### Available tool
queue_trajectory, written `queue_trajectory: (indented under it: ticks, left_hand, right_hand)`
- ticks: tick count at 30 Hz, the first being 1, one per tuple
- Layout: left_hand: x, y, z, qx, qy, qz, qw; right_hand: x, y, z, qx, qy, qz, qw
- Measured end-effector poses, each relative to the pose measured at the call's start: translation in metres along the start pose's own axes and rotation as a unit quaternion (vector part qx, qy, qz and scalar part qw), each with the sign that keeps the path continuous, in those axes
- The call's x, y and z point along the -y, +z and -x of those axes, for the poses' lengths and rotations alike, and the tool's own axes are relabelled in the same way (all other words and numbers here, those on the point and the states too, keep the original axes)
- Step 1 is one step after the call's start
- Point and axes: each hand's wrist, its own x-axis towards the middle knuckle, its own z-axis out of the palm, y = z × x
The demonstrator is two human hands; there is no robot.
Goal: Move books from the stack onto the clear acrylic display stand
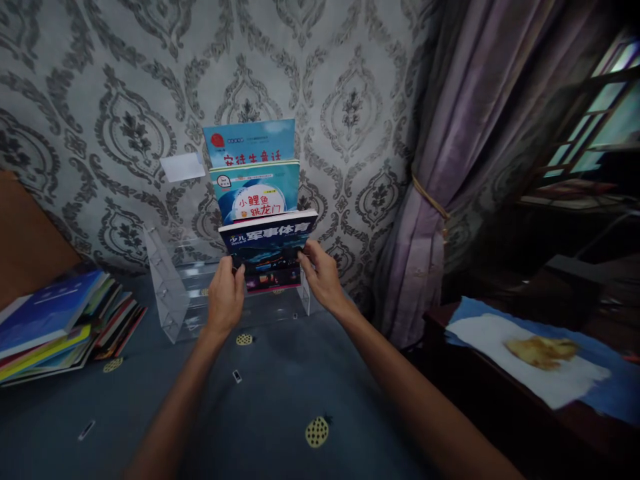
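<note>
A dark-covered book (267,243) with white lettering is gripped at its two sides, its cover facing me. My left hand (226,293) pinches its left edge, while my right hand (323,273) has the right edge between thumb and fingers. The book is at the front of a clear acrylic rack (167,287); whether its lower edge rests on the rack I cannot tell. Behind it stand a turquoise book (257,190) and, higher at the back, a light blue book (250,141).
At the left lies a stack of books (55,320), beside a brown board (30,233). The blue-grey tablecloth (270,427) has pineapple prints. A tied purple curtain (430,173) hangs at the right, near a cloth (480,333) on a dark surface. Patterned wallpaper (350,100) backs the rack.
</note>
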Motion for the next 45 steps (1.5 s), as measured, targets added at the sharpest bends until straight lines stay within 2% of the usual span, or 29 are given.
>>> queue_trajectory:
  ticks: [6, 9, 12, 16, 21, 25, 30, 35, 45]
  left_hand:
    - [0.010, 0.007, -0.006, 0.017, 0.009, 0.009, 1.000]
    - [0.013, 0.011, -0.007, 0.025, 0.019, -0.018, 0.999]
    - [0.013, 0.011, -0.005, 0.036, 0.027, -0.104, 0.994]
    - [0.008, 0.009, -0.003, 0.063, 0.023, -0.250, 0.966]
    - [-0.003, 0.005, -0.002, 0.101, -0.006, -0.330, 0.939]
    - [-0.012, 0.004, -0.003, 0.139, -0.042, -0.347, 0.926]
    - [-0.023, 0.004, -0.005, 0.180, -0.064, -0.347, 0.918]
    - [-0.027, 0.006, -0.007, 0.194, -0.084, -0.347, 0.914]
    - [-0.025, 0.006, -0.008, 0.213, -0.077, -0.346, 0.910]
  right_hand:
    - [-0.016, 0.002, 0.001, -0.001, 0.008, 0.059, 0.998]
    - [-0.022, 0.004, 0.003, -0.014, 0.011, 0.076, 0.997]
    - [-0.024, 0.007, 0.005, -0.035, 0.014, 0.070, 0.997]
    - [-0.025, 0.012, 0.006, -0.074, 0.026, 0.054, 0.995]
    - [-0.025, 0.013, 0.007, -0.061, 0.019, 0.080, 0.995]
    - [-0.023, 0.012, 0.007, -0.042, 0.032, 0.110, 0.993]
    - [-0.023, 0.013, 0.006, -0.037, 0.046, 0.097, 0.994]
    - [-0.025, 0.014, 0.007, -0.043, 0.053, 0.087, 0.994]
    - [-0.026, 0.016, 0.009, -0.049, 0.044, 0.090, 0.994]
